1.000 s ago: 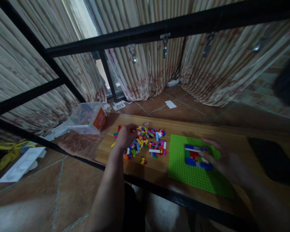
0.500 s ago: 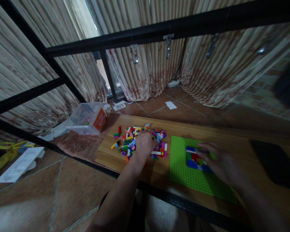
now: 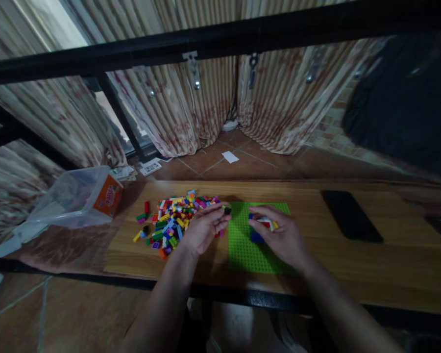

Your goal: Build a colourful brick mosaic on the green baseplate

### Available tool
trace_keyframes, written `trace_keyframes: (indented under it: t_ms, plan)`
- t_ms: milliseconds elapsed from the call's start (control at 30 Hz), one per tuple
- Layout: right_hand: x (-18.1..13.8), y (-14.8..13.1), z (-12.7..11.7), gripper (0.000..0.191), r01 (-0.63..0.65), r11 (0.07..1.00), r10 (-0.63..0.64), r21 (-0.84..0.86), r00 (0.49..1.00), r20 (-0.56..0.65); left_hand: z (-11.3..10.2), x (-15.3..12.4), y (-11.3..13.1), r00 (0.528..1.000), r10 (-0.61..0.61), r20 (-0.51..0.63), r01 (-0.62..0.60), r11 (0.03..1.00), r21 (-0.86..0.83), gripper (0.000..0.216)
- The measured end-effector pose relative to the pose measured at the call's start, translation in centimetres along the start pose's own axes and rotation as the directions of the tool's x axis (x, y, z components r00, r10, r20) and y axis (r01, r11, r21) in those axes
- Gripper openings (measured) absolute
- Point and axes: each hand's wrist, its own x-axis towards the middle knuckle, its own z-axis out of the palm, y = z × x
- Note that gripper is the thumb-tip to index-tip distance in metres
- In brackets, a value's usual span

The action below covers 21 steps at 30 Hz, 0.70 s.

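My left hand [image 3: 206,229] is closed, pinching a small dark brick [image 3: 227,211] at its fingertips, between the brick pile [image 3: 172,220] and the green baseplate [image 3: 240,245]. On the baseplate sits a flat brick build [image 3: 257,237], blue at the edge with red, white and yellow bricks inside. My right hand [image 3: 284,238] is closed over this build, thumb and fingers around its upper and right part. That hand covers much of the build, so the exact finger contact is partly hidden.
A black phone-like slab [image 3: 351,215] lies right of the baseplate on the wooden tabletop [image 3: 308,284]. At the left stands a clear plastic box [image 3: 73,196] with an orange label. A black metal bar [image 3: 220,39] crosses in front of the curtains [image 3: 213,108].
My left hand has come out of the brick pile toward the baseplate, now with a dark brick in its fingers. My right hand stays at the build. The view has turned right.
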Motion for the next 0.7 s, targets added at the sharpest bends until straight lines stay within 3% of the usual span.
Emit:
trace_keyframes:
  t_ms: [167, 333, 700]
  plan:
    - [0.0, -0.8, 1.1, 0.030, 0.033, 0.999, -0.032, 0.010, 0.999, -0.026, 2.2, 0.0, -1.7, 0.995, -0.073, 0.063, 0.078, 0.992, -0.095, 0.017]
    - [0.2, -0.6, 1.0, 0.017, 0.061, 0.997, -0.064, -0.050, 0.995, -0.077, 3.1, 0.1, -2.6, 0.990, -0.101, 0.098, 0.111, 0.988, -0.102, 0.018]
    - [0.3, 0.1, -0.6, 0.020, 0.048, 0.999, -0.049, 0.019, 0.998, 0.036, 4.1, 0.6, -2.6, 0.990, -0.088, 0.109, 0.094, 0.994, -0.055, 0.023]
